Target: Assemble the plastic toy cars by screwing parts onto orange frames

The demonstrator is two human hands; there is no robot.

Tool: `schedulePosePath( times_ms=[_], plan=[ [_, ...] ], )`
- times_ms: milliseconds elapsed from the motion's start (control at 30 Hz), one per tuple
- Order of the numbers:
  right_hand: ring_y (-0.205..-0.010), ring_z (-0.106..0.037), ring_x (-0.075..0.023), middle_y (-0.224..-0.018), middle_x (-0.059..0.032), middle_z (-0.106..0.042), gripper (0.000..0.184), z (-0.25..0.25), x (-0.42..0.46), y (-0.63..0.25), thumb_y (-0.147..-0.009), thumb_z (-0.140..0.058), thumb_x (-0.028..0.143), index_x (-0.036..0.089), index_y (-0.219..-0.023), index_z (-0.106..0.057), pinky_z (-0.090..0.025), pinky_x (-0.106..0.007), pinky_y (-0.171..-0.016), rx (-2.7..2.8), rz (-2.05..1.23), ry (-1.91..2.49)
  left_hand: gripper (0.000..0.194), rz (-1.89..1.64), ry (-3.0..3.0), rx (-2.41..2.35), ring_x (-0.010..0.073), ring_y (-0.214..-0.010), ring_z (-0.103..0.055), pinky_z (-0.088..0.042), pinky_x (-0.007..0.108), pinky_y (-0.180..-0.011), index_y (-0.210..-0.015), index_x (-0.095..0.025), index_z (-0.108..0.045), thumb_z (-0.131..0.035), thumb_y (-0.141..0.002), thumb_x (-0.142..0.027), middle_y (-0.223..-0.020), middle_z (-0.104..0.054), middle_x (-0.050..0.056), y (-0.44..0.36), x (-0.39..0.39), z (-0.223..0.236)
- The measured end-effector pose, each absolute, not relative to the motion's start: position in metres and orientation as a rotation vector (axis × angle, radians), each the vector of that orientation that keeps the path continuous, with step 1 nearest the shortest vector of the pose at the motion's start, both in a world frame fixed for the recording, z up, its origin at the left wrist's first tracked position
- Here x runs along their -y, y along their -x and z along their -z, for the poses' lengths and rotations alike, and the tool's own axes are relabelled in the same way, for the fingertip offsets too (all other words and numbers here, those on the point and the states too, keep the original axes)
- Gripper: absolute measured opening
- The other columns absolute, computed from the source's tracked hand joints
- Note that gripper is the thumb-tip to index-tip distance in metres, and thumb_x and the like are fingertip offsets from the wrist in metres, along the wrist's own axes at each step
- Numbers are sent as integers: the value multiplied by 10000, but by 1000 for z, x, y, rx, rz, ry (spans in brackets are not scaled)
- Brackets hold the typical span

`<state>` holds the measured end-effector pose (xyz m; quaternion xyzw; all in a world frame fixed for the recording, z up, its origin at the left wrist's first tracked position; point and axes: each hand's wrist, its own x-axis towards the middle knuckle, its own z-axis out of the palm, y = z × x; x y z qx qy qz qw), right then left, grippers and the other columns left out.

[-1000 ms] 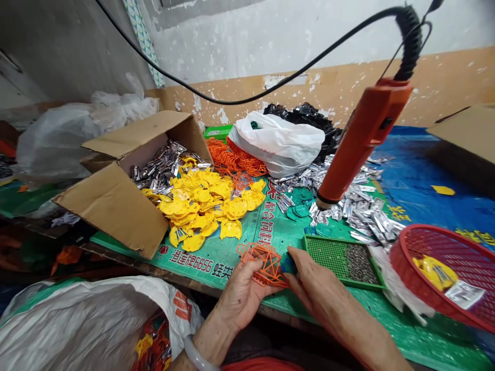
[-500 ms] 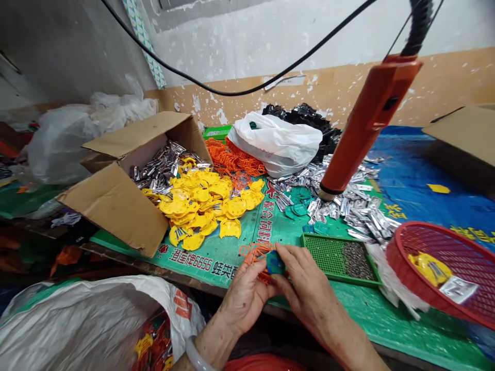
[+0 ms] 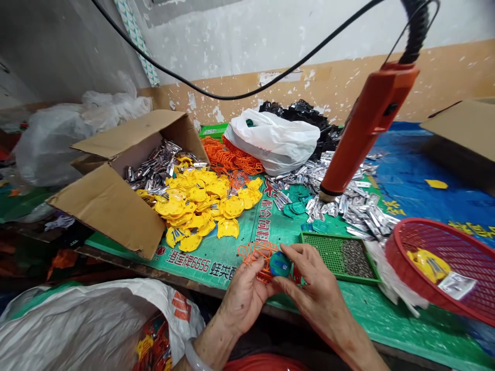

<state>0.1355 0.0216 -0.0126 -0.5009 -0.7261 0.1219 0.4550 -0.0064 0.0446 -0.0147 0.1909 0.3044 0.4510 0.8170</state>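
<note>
From your head camera, your left hand [image 3: 243,301] cradles an orange plastic frame [image 3: 256,259] near the front edge of the counter [image 3: 402,330], its fingers curled around the frame to steady it. Your right hand [image 3: 315,293] has its fingers closed on a blue disc [image 3: 280,264], pressing it against that frame. Just right of them sits a green mesh tray [image 3: 328,252] of small dark parts, within easy reach; a red basket [image 3: 402,257] stands farther right.

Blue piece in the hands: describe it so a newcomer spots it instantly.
On the green mat, left of the green mesh tray, the left hand holds an orange lattice. The right hand pinches the blue piece against it. It is the only blue thing held, rounded, unlike the flat teal pieces behind.
</note>
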Motion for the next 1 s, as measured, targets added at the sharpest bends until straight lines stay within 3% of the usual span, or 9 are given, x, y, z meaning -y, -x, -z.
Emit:
schedulePosePath(
  times_ms=[233, 600, 767, 1000],
  plan=[
    [-881, -507, -236, -967, -85, -592, 526, 16, -24, -130, -765, -673, 98, 206, -1257, -523, -479, -391, -721, 1863, -307, 1285, 240, -943, -428, -652, 214, -894, -652, -508, 312, -767, -1000, -158, -694, -685, -807, -301, -983, -716, 79, 5, -44, 23],
    [-875, -512, -212, -914, -58, -567, 426, 12, -26, -133, -751, -687, 90, 204, -1153, -607, -501, -348, -706, 1784, -484, 1283, 216, -913, -417, -662, 198, -794, -664, -525, 340, -762, -922, -148, -678, -703, -791, -317, -863, -716, 60, 7, -43, 24],
    [-879, -516, -216, -919, -51, -571, 448, 13, -25, -132, -727, -701, 86, 235, -1143, -627, -506, -361, -716, 1735, -541, 1320, 213, -922, -419, -662, 146, -682, -645, -531, 323, -750, -932, -149, -681, -710, -785, -301, -831, -713, 40, 6, -42, 25],
    [-880, -523, -219, -920, -54, -576, 442, 13, -24, -131, -701, -725, 90, 227, -1115, -648, -509, -356, -708, 1689, -631, 1354, 177, -969, -430, -656, 163, -731, -657, -520, 294, -744, -893, -149, -697, -713, -783, -287, -805, -707, 30, 6, -39, 25]
  ],
)
